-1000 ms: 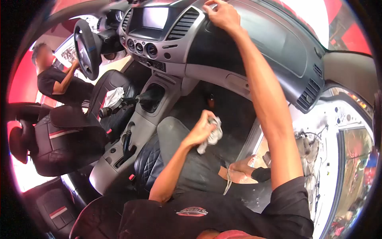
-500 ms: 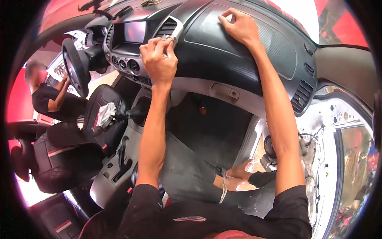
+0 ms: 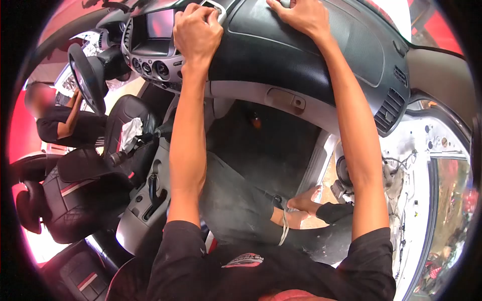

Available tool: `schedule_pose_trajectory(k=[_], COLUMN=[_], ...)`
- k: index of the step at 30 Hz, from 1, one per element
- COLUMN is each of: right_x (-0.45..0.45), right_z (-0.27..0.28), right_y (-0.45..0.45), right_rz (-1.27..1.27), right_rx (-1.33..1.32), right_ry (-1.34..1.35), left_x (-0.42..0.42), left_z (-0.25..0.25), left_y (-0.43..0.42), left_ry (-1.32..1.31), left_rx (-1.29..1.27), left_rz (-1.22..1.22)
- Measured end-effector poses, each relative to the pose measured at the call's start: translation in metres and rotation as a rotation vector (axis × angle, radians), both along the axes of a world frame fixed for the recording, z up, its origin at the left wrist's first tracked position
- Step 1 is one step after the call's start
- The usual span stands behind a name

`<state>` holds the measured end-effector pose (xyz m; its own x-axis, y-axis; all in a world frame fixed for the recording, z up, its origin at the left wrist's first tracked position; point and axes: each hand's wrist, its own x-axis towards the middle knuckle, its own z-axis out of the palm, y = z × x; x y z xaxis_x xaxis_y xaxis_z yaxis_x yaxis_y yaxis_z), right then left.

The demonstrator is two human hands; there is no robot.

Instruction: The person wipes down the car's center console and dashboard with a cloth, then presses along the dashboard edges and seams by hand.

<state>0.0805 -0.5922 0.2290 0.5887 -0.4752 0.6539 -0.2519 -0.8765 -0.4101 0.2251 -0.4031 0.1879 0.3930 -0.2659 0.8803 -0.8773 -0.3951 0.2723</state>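
Note:
My left hand (image 3: pixel 198 36) is closed in a pinch at the silver-framed air vent (image 3: pixel 219 10), just right of the dashboard screen (image 3: pixel 159 25). Whatever lies between its fingertips is too small to name. Over the top of the black dashboard (image 3: pixel 271 55), my right hand (image 3: pixel 307 19) has thumb and fingers drawn together. Something pale shows at its thumb, partly cut off by the upper edge of the view, and I cannot make out what it is.
A glove box latch (image 3: pixel 297 103) sits below the dashboard. To the left are the steering wheel (image 3: pixel 86 80), black seats (image 3: pixel 85 200), a white cloth (image 3: pixel 131 133) and a person (image 3: pixel 65 118) beyond the driver's side. At right stands a stripped door frame (image 3: pixel 422 145).
The dashboard and both hands sit higher in the view. My left hand has moved up over the vent, covering more of it. My right hand stays closed above the dashboard.

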Motion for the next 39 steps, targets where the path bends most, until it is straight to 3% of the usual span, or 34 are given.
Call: schedule_pose_trajectory(k=[7,11,19,25,31,39], right_x=[-0.002,-0.001,-0.002,-0.002,-0.004,-0.008], right_z=[0.004,0.002,0.003,0.001,0.0,0.006], right_y=[0.005,0.004,0.003,0.003,0.003,0.007], right_rz=[-0.032,-0.035,-0.037,0.001,0.01,0.028], right_rx=[0.029,-0.013,-0.018,-0.029,-0.012,0.022], right_ry=[0.049,0.029,0.05,0.03,0.016,0.021], left_x=[-0.007,0.005,0.0,0.015,-0.005,0.004], left_z=[-0.028,-0.005,-0.022,0.007,-0.02,0.004], left_y=[0.036,0.005,0.026,-0.003,0.04,0.007], left_ry=[-0.091,-0.216,-0.018,-0.116,-0.047,-0.107], left_rx=[-0.057,-0.034,-0.106,0.015,-0.046,0.034], left_rz=[-0.027,-0.036,-0.176,-0.186,-0.184,-0.136])
